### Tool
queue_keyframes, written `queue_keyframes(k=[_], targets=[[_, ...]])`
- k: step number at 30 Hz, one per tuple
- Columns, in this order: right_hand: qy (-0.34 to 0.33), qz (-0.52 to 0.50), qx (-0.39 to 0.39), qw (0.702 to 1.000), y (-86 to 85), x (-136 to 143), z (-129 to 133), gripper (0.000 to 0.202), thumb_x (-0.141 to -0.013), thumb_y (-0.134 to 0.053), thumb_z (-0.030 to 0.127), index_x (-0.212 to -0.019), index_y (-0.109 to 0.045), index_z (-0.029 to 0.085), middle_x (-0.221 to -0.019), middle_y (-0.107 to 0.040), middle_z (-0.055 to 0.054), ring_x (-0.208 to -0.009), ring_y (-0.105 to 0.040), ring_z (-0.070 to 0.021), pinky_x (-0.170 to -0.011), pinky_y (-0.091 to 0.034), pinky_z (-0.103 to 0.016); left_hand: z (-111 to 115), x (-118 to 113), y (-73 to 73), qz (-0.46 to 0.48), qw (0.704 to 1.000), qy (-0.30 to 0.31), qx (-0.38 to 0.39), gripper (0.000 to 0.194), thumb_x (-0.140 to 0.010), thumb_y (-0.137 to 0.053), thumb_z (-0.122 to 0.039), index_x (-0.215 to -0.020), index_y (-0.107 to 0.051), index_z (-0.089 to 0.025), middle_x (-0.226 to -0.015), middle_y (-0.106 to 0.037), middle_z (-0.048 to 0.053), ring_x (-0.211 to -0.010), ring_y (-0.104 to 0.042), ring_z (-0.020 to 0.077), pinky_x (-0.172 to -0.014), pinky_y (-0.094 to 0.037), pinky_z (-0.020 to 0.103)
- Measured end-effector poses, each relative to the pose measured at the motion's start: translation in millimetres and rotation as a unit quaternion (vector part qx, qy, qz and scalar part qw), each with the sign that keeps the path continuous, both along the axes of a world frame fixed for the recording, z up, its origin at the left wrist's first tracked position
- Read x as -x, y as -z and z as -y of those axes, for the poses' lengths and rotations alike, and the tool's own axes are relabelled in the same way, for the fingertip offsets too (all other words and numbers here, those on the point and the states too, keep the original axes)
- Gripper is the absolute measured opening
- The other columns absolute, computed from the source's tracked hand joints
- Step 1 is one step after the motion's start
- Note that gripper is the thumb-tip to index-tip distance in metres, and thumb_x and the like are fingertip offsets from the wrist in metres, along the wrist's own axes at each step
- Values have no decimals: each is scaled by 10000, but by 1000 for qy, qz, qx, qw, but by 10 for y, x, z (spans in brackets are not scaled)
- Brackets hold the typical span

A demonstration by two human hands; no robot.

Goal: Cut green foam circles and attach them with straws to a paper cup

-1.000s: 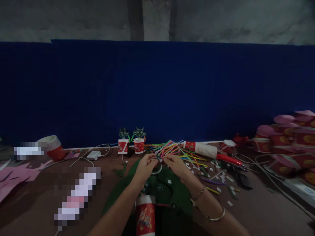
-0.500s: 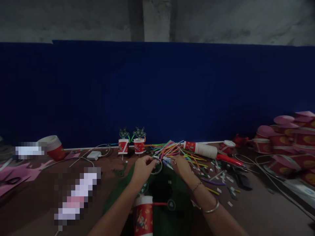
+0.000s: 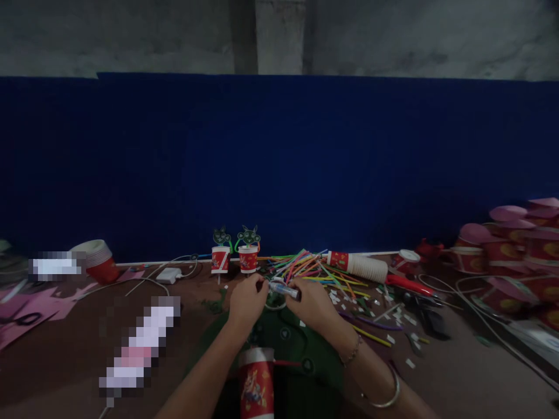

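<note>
A slim white and blue marker pen with a dark end lies level between my hands. My right hand is closed around its right end. At the pen's left end, the fingers of my left hand are pinched together. Just under the pen is a pale ring, partly covered. Below, on a dark green surface, rests a red printed paper cup with a red straw arm ending in a dark disc.
Two red cup figures with dark animal heads stand behind. Colourful straws, paper scraps and a stack of cups lie to the right. At far left are nested cups, pink paper and scissors.
My right hand has picked up the marker pen from beside the straws and brought it left and nearer. My left hand has shifted slightly left, its fingers now at the pen's end.
</note>
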State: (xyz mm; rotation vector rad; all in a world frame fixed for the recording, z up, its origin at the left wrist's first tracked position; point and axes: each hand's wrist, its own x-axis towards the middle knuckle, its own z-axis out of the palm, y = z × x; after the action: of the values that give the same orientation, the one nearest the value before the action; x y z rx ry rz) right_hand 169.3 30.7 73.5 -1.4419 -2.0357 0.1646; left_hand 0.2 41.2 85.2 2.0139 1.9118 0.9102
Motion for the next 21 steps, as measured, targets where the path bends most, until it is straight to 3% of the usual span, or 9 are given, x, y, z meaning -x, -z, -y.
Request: queue_keyframes(k=[5, 9, 11, 15, 18, 21], targets=[[57, 51, 21, 997, -54, 52, 71, 120, -758, -533, 256, -785, -616, 174, -738, -679, -49, -713, -604, -179, -636, -311, -244, 27, -43, -30, -27, 999, -5, 18, 191, -793, -480, -302, -714, -620, -199, -707, -659, 22, -645, -565, 152, -568, -297, 241], [34, 42, 39, 998, -41, 26, 33, 124, -759, -532, 271, -809, -617, 195, -755, -686, -32, -700, -605, -169, -621, -322, -236, 22, -39, -34, -18, 1000, -1, 14, 192, -795, -475, -299, -710, -612, -194, -721, -657, 24, -656, -568, 153, -574, -310, 241], [53, 64, 46, 995, -31, -7, -1, 149, -770, -526, 283, -840, -617, 188, -781, -691, -47, -734, -616, -182, -648, -335, -244, 8, -25, -21, -13, 1000, 5, 10, 194, -796, -474, -301, -703, -606, -193, -707, -650, 22, -655, -567, 154, -577, -314, 242], [138, 130, 72, 979, 61, -142, -100, 225, -812, -490, 280, -961, -601, 154, -850, -692, -106, -822, -627, -221, -731, -351, -292, -12, -2, 3, 7, 1000, 19, 0, 203, -801, -472, -322, -692, -582, -191, -685, -635, 14, -655, -562, 153, -591, -327, 242], [171, 169, 90, 967, 173, -231, -165, 202, -814, -482, 226, -928, -612, 123, -829, -682, -140, -825, -625, -248, -763, -352, -343, 11, -9, -18, 5, 1000, 30, -4, 195, -810, -463, -321, -697, -562, -196, -679, -628, 6, -650, -557, 152, -593, -324, 246], [182, 148, 41, 971, 222, -213, -182, 182, -775, -524, 191, -913, -620, 122, -941, -652, -164, -928, -576, -285, -776, -354, -369, 58, -38, -59, -20, 999, 29, 0, 206, -825, -443, -322, -700, -549, -198, -680, -622, 8, -650, -553, 157, -588, -319, 256]])
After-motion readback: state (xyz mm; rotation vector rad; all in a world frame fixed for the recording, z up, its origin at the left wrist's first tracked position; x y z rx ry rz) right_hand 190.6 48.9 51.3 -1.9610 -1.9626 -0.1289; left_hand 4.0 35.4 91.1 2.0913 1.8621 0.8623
